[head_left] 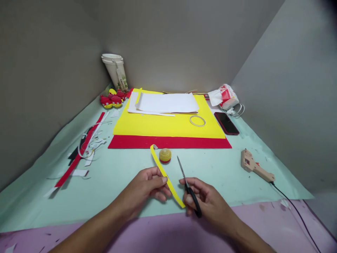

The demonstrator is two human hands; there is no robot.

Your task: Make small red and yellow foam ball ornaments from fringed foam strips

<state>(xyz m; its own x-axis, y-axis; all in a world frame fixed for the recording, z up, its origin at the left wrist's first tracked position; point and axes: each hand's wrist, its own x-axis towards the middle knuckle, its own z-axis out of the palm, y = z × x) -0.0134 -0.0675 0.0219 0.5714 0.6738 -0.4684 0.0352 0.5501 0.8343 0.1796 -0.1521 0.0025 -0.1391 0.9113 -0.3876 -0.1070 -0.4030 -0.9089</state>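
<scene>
Between thumb and fingers, my left hand (152, 184) pinches a narrow yellow strip (172, 190) with fine cuts along one edge. The strip's far end curls over and shows a whitish underside. My right hand (204, 196) holds a pair of scissors (195, 200) by the black handles, the blades together and pointing away from me. The strip's lower end lies close to my right fingers; the blades look apart from it. Just beyond my hands sits a small round yellow textured piece (165, 154) with a red base.
Red (171, 142) and yellow sheets (155, 124) lie behind, topped by white paper (168, 102) and a thin ring (197, 121). A glue gun (256, 167), its cord trailing, and a phone (226, 123) are right. Scraps (92, 140) lie left, near a white cup (114, 70).
</scene>
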